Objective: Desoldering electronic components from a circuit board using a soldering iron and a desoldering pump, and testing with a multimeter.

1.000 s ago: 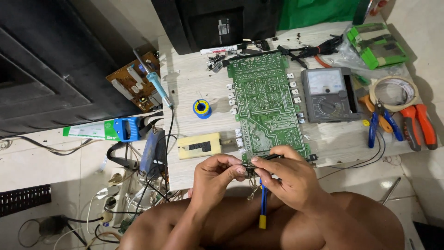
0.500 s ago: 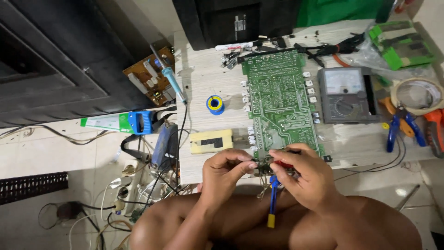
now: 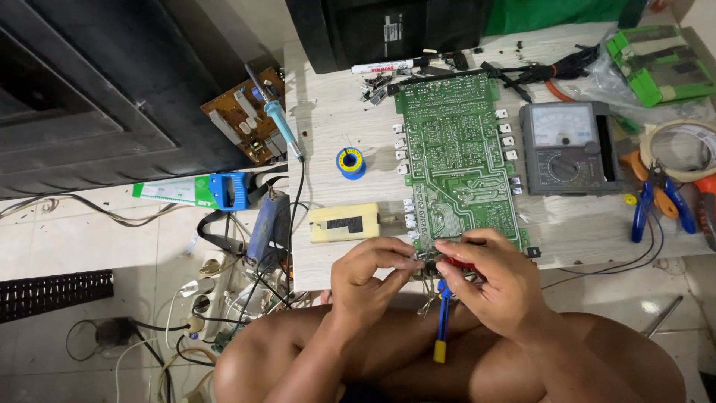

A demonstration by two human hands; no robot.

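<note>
The green circuit board [image 3: 456, 168] lies lengthwise on the pale bench [image 3: 328, 168], and both hands meet at its near edge: the left hand [image 3: 367, 277] has its fingers pinched together on a small part there, while the right hand [image 3: 492, 280] is closed around a tool with a blue and yellow handle [image 3: 442, 322] that hangs down below the board. Right of the board sits a grey analogue meter [image 3: 567, 148], left of it a blue solder spool [image 3: 350, 162] and a cream box [image 3: 344, 222].

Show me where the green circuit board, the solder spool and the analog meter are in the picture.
green circuit board [image 3: 459, 160], head view, middle of its surface.
solder spool [image 3: 350, 162], head view, its blue rim.
analog meter [image 3: 564, 148], head view, centre of its face.
</note>
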